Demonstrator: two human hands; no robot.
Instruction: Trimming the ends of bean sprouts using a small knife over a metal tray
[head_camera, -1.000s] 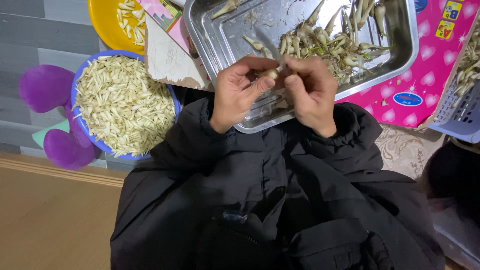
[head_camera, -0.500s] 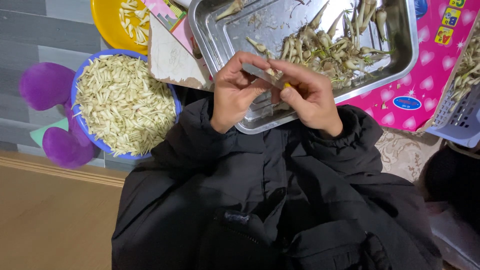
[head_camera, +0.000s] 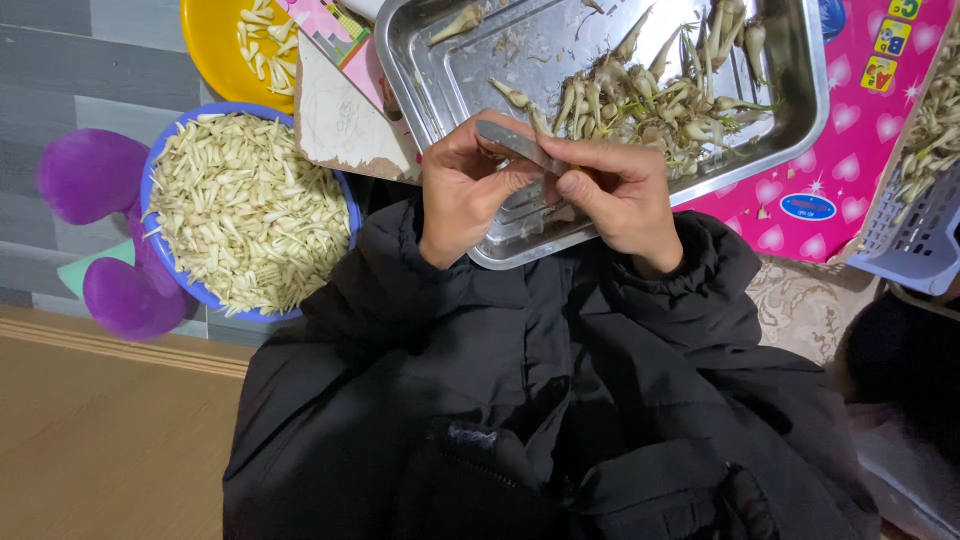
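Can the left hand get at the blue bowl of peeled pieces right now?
Probably yes, once freed: the blue bowl sits open-topped just beside the left hand, nothing between them. But that hand now helps the right hand grip a small knife.

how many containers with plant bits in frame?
4: steel tray at top centre, blue bowl left, yellow bowl top left, lilac basket at right edge, cropped. More may lie outside.

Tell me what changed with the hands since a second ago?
The left hand and right hand lifted a little, and the knife blade now shows flat between them. The steel tray and blue bowl of peeled pieces stayed put.
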